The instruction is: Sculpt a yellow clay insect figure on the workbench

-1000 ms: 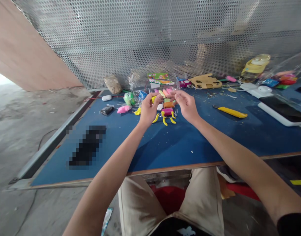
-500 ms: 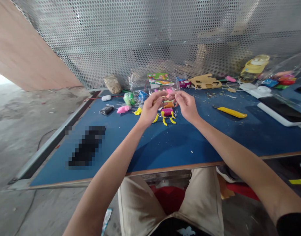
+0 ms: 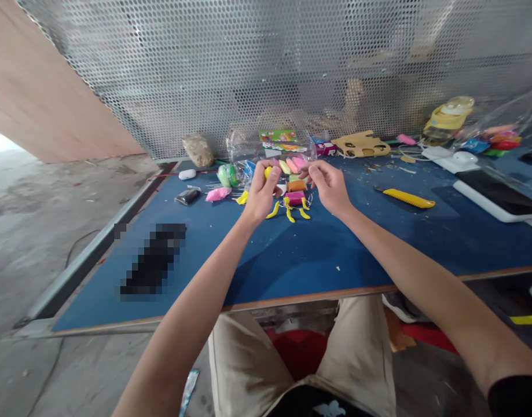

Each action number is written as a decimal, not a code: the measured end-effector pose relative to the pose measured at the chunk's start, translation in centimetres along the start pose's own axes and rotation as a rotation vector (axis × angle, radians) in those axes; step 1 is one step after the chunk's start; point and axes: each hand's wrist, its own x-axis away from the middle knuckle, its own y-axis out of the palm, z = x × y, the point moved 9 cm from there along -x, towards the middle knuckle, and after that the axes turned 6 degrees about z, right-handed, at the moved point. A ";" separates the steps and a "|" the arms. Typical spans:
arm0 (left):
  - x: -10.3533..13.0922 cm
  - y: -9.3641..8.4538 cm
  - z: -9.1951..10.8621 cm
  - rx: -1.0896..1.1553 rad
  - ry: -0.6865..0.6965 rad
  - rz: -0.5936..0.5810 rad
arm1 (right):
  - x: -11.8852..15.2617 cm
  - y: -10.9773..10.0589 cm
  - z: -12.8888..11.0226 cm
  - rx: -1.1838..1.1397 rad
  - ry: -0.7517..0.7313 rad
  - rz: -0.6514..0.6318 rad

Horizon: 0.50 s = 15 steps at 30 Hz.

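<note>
My left hand (image 3: 261, 194) is closed, with a small lump of yellow modelling clay (image 3: 268, 172) between thumb and fingers. To its right my right hand (image 3: 330, 184) hovers with loosely curled fingers, thumb and fingertips a little apart, and no object visible in it. Between and below the hands lies a clay figure with a magenta block (image 3: 295, 198), an orange-brown block (image 3: 297, 185) behind it, and several curved yellow pieces (image 3: 290, 214) at its front, some on thin wire loops. Pink and pale yellow clay pieces (image 3: 292, 165) rest just beyond the fingers.
Left of the hands are pink clay (image 3: 217, 194), a black packet (image 3: 188, 196), a green bundle (image 3: 228, 175) and a pixelated dark object (image 3: 155, 258). A yellow utility knife (image 3: 408, 198), phone (image 3: 500, 191) and bottle (image 3: 448, 121) lie right. Perforated metal (image 3: 248, 63) rises behind.
My hands have moved apart from where their fingertips nearly met. The yellow clay now shows in my left hand, and the orange-brown block behind the figure is less covered.
</note>
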 end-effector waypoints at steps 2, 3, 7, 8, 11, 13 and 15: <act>0.3 1.2 -0.1 -0.029 -0.024 -0.106 | 0.1 0.0 -0.4 0.020 -0.019 -0.006; 0.6 1.8 -0.5 -0.034 -0.060 -0.167 | 0.2 -0.1 -0.7 0.038 -0.040 -0.011; 1.4 3.0 -1.8 0.000 -0.176 -0.284 | 0.9 0.6 -3.0 0.132 -0.231 -0.123; 1.5 3.0 -1.8 0.023 -0.174 -0.284 | 1.1 1.0 -3.4 0.148 -0.278 -0.166; 1.8 3.7 -1.5 0.114 -0.116 -0.268 | 1.2 1.5 -3.5 0.113 -0.271 -0.172; 2.4 4.6 -1.2 0.138 -0.059 -0.229 | 0.9 1.0 -2.6 0.049 -0.169 -0.047; 3.4 6.0 -1.0 0.070 -0.007 -0.196 | 1.0 0.5 -1.9 -0.001 -0.081 0.083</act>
